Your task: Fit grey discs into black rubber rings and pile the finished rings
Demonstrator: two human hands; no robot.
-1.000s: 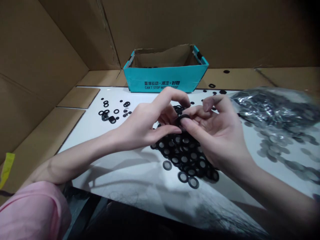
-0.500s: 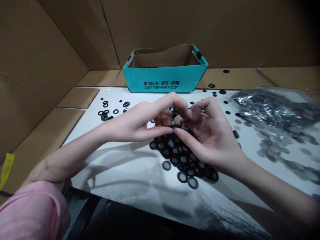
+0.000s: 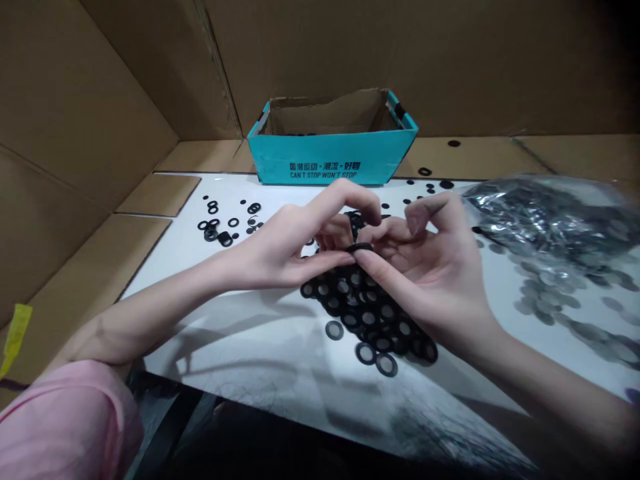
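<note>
Between the fingertips of both hands is a black ring [image 3: 361, 247], seen nearly edge-on. My left hand [image 3: 305, 237] pinches it from the left with thumb and fingers. My right hand [image 3: 430, 257] pinches its right side, the thumb pressed along the near edge and the index finger raised. Below the hands lies a pile of black rings with pale grey centres [image 3: 367, 319], partly hidden by my right hand. A few such rings lie loose at the pile's near edge, among them a single ring [image 3: 335, 330].
A turquoise cardboard box [image 3: 333, 157] stands at the back. On the right lies a clear plastic bag [image 3: 550, 217] of dark pieces, with grey discs [image 3: 545, 293] scattered before it. Loose black rings [image 3: 211, 233] lie at left on the white tabletop [image 3: 225, 347]. Cardboard walls surround the table.
Both hands have shifted slightly right, still pinching together. The black ring shows more clearly between the fingertips. My right index finger has lifted further from the left hand.
</note>
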